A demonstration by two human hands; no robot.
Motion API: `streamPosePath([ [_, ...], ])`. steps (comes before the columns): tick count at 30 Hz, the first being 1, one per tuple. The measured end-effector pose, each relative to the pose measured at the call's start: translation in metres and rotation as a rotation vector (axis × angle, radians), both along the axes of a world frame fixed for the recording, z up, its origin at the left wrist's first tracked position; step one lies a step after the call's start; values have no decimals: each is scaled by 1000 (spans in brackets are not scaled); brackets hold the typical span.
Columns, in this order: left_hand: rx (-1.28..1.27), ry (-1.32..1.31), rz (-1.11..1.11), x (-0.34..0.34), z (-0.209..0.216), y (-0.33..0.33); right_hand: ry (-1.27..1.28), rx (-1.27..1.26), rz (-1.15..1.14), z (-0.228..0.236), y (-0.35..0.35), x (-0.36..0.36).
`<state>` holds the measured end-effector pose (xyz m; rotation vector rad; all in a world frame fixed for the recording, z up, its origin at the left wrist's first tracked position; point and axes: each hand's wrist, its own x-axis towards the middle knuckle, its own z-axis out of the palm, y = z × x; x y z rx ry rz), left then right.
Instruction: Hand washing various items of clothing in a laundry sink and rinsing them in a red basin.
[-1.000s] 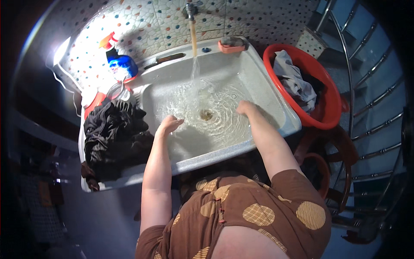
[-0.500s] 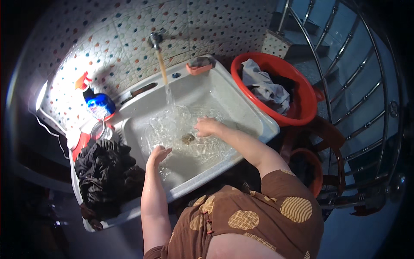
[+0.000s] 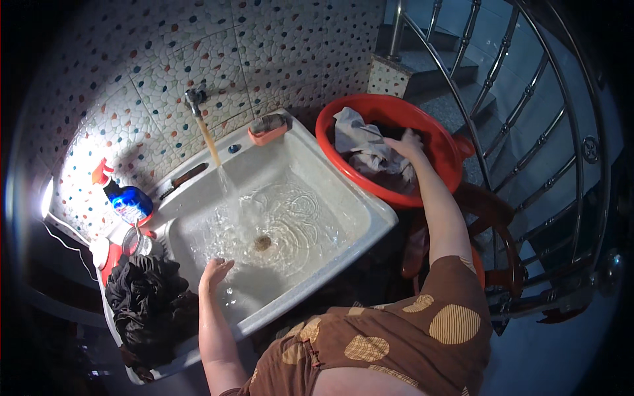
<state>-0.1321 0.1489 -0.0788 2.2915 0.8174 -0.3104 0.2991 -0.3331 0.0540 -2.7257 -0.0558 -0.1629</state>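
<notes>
The wall (image 3: pixel 132 99) behind everything is tiled in a pebble pattern, pale with specks of red, blue and brown, and it is lit brightly at the left. To the right a metal stair railing (image 3: pixel 522 99) curves round beside grey steps.

Against the wall stands one big white sink (image 3: pixel 370 218), part full of water, with one drain (image 3: pixel 262 243) at its middle. One tap (image 3: pixel 194 100) on the wall runs a brownish stream down into the water. On the sink's back ledge lie one orange soap dish (image 3: pixel 267 130) and one dark brush (image 3: pixel 185 177).

Just right of the sink sits one red basin (image 3: pixel 456 148), round and holding a heap of clothes (image 3: pixel 363 148), grey and dark. It rests on a red-brown stool (image 3: pixel 492 211).

On the sink's left ledge lies one pile of wet black cloth (image 3: pixel 148 303), bunched up. Behind it stands one blue spray bottle (image 3: pixel 125 198) with a red and white trigger.

The person wears a brown dress with tan dots. The right hand (image 3: pixel 406 144) reaches across into the red basin and lies on the clothes there, fingers bent down into the cloth; I cannot tell whether they have closed on a piece. The left hand (image 3: pixel 214 272) hangs over the water at the sink's near left side, fingers loosely spread, holding nothing, just beside the black pile.
</notes>
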Motion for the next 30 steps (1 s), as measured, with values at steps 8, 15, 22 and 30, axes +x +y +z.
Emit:
streamPosePath([
  [8,-52,55,96,-13,4,3,226,-100,24,-1,33,19],
  [15,-135,42,188,-41,-24,14,269,-481,198,-59,88,62],
  [22,-93,4,243,-36,-10,3,332,-560,226,-134,74,115],
  [30,-158,-84,294,-36,-4,-2,142,-303,253,-121,78,91],
])
